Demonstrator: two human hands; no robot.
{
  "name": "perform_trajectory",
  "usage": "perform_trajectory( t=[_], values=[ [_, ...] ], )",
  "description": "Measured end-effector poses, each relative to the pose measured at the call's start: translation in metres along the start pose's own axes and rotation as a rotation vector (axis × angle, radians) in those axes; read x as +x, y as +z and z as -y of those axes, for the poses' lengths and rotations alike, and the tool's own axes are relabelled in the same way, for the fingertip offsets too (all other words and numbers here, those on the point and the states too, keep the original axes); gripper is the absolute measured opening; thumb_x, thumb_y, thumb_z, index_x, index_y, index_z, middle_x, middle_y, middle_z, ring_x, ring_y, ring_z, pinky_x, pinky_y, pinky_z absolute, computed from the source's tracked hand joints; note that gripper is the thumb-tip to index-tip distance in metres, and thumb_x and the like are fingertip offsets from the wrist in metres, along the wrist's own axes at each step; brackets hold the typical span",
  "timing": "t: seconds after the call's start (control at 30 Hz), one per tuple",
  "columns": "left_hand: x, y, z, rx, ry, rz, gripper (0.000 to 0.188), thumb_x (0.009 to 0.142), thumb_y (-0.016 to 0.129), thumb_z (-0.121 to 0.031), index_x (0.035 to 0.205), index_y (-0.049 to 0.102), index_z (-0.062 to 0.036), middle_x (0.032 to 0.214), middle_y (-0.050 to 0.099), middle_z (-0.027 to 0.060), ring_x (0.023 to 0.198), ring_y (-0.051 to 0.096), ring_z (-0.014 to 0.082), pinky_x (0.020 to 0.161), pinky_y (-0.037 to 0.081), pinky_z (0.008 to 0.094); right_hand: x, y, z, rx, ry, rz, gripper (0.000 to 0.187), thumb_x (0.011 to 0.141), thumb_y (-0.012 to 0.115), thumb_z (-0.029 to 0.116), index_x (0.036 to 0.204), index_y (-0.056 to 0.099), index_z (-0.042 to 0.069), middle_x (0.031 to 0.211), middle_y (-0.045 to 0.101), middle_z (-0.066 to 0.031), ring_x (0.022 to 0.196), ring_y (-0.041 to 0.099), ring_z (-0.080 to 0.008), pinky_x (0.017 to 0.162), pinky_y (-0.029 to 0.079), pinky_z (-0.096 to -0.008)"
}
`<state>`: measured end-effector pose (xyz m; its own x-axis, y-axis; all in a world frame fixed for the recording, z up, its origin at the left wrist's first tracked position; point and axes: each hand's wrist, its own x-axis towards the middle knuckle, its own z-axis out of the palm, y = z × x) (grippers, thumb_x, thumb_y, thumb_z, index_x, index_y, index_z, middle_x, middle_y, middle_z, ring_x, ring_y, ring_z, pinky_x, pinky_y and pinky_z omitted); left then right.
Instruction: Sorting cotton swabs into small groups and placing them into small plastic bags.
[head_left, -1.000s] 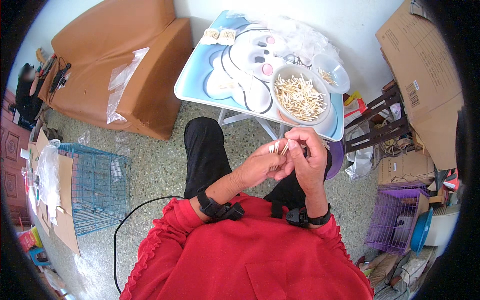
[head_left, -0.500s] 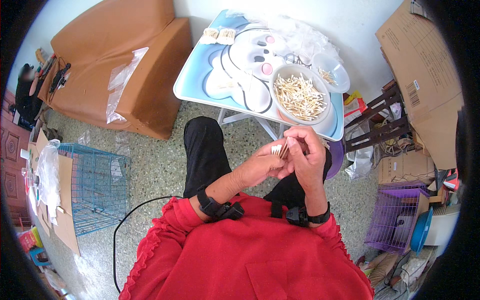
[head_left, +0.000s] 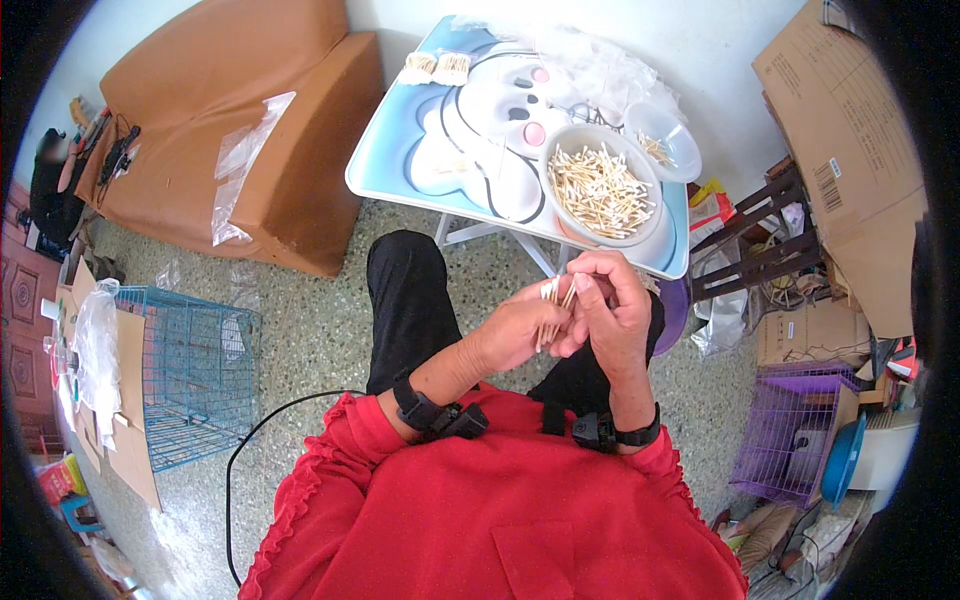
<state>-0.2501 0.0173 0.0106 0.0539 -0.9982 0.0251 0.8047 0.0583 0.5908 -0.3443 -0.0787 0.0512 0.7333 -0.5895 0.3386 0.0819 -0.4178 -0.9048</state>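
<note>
The left hand (head_left: 515, 330) grips a loose bunch of slim, wooden-stemmed cotton swabs (head_left: 549, 322) with white tips; the right hand (head_left: 612, 305) curls beside it, thumb and forefinger close together, though whether they pinch a stem I cannot tell. More swabs (head_left: 600, 192) fill a round plastic bowl (head_left: 647, 168) on the smooth blue-and-white table (head_left: 395, 150)

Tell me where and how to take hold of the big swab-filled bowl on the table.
Probably by the left and right rim of the large bowl, coming from the near edge of the table: the bowl is round, upright and close to that edge, while a smaller clear bowl crowds its far right.
</note>
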Motion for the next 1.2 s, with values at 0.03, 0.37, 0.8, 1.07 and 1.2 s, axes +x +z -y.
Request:
perform_trajectory(
  t=[0.03, 0.37, 0.8, 1.07, 1.2],
  values=[
    [0.0, 0.0, 0.001, -0.017, 0.008, -0.004, 0.021, 0.078, 0.046, -0.012, 0.098, 0.046, -0.0044, 0.074, 0.056, 0.0078, 0.057, 0.05, 0.0151, 0.049, 0.036, 0.0244, 0.0, 0.0, 0.001, 0.01, 0.027, 0.001, 0.008, 0.081, 0.056, 0.001, 0.089, 0.057, -0.001, 0.09, 0.058, -0.007, 0.077, 0.056, -0.0114, 0.065, 0.046, -0.0232],
    [0.001, -0.006, 0.0, -0.118, -0.02, 0.058, 0.027, 0.081, 0.048, -0.018, 0.104, 0.045, -0.0044, 0.075, 0.057, 0.0084, 0.053, 0.044, 0.0125, 0.046, 0.032, 0.0228, 0.0, 0.001, -0.003, -0.002, 0.059, 0.012, 0.008, 0.081, 0.055, 0.0, 0.089, 0.056, -0.001, 0.088, 0.057, -0.0063, 0.075, 0.056, -0.0104, 0.064, 0.046, -0.0229],
    [0.0, -0.006, 0.001, -0.124, -0.035, 0.056, 0.024, 0.076, 0.049, -0.017, 0.094, 0.048, -0.0017, 0.075, 0.054, 0.0072, 0.054, 0.045, 0.0111, 0.043, 0.031, 0.0208, -0.001, -0.001, -0.01, -0.028, -0.002, 0.047, 0.007, 0.088, 0.053, 0.003, 0.094, 0.055, 0.0, 0.082, 0.058, -0.002, 0.049, 0.047, -0.0015, 0.045, 0.038, -0.0153],
    [0.001, -0.011, 0.005, -0.037, -0.069, 0.028, 0.032, 0.07, 0.051, -0.015, 0.098, 0.05, 0.0013, 0.074, 0.056, 0.0089, 0.054, 0.046, 0.0132, 0.045, 0.033, 0.0237, -0.002, 0.0, 0.001, 0.229, 0.194, 0.097, 0.013, 0.084, 0.056, 0.001, 0.096, 0.052, 0.0, 0.091, 0.057, -0.0046, 0.075, 0.057, -0.0074, 0.062, 0.048, -0.0188],
    [0.0, -0.006, 0.002, -0.042, -0.067, -0.017, 0.031, 0.068, 0.05, -0.014, 0.096, 0.05, 0.0012, 0.074, 0.056, 0.0093, 0.056, 0.047, 0.0139, 0.047, 0.034, 0.0242, -0.001, -0.001, 0.003, 0.343, 0.21, 0.101, 0.014, 0.085, 0.055, 0.002, 0.098, 0.05, 0.001, 0.092, 0.057, -0.0056, 0.07, 0.057, -0.0058, 0.052, 0.047, -0.0162]
  ],
)
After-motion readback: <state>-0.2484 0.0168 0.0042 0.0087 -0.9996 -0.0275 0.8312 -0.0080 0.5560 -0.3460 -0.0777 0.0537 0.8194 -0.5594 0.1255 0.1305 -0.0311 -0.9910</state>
